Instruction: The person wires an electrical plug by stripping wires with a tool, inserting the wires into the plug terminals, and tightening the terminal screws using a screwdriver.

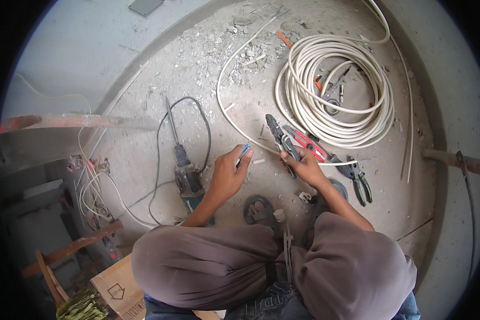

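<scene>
My left hand [231, 169] is closed in a pinch, with a thin blue wire [245, 148] sticking up between thumb and forefinger. Wrapped in my right hand [305, 166] are dark-jawed pliers [275, 129], their head pointing up and away. The two hands are apart, and the jaws do not touch the blue wire. Under and beside the pliers lies a red cutter knife [306, 143]. Green-and-black handled pliers [356, 178] rest on the floor right of my right hand. A white cable [222, 101] runs across the floor beyond both hands; its stripped end shows right of my right hand.
A big coil of white cable [381, 114] lies at the far right, with scissors-like tools inside it. A demolition hammer with a chisel [186, 178] lies left of my left arm. Rubble [205, 48] litters the far floor. A cardboard box [124, 285] stands lower left.
</scene>
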`<state>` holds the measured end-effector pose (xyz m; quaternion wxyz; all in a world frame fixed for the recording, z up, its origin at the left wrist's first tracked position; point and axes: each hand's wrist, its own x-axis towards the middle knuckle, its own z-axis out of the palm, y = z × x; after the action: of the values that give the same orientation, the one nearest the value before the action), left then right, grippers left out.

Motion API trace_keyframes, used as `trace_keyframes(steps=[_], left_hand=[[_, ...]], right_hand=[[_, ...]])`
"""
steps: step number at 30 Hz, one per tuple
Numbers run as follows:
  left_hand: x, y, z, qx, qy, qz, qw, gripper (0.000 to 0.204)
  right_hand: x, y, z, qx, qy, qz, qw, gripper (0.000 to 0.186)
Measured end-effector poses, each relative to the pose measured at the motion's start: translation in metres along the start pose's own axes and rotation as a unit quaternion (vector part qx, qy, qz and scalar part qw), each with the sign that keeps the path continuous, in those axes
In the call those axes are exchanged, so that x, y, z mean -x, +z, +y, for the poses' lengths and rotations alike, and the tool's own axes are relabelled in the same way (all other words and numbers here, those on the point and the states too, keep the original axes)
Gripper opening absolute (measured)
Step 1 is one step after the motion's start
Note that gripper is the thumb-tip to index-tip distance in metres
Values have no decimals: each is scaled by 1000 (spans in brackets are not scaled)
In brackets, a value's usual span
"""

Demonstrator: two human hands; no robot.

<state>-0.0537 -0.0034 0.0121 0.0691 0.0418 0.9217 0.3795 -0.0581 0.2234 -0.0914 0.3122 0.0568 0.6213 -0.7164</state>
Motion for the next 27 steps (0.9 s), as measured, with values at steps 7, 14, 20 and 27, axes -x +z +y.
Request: trace_keyframes(steps=[7, 14, 20, 27], left_hand=[[12, -10, 20, 87, -71, -69, 991, 31], [16, -24, 23, 139, -101, -157, 973, 32], [15, -29, 37, 101, -12, -145, 984, 25], [18, -34, 40, 40, -12, -137, 990, 25]], right_hand=[[26, 1, -30, 97, -56, -65, 992, 32], [24, 7, -50, 66, -130, -154, 977, 32], [28, 7, -61, 51, -99, -198, 974, 33], [26, 11, -57, 31, -127, -206, 970, 29]])
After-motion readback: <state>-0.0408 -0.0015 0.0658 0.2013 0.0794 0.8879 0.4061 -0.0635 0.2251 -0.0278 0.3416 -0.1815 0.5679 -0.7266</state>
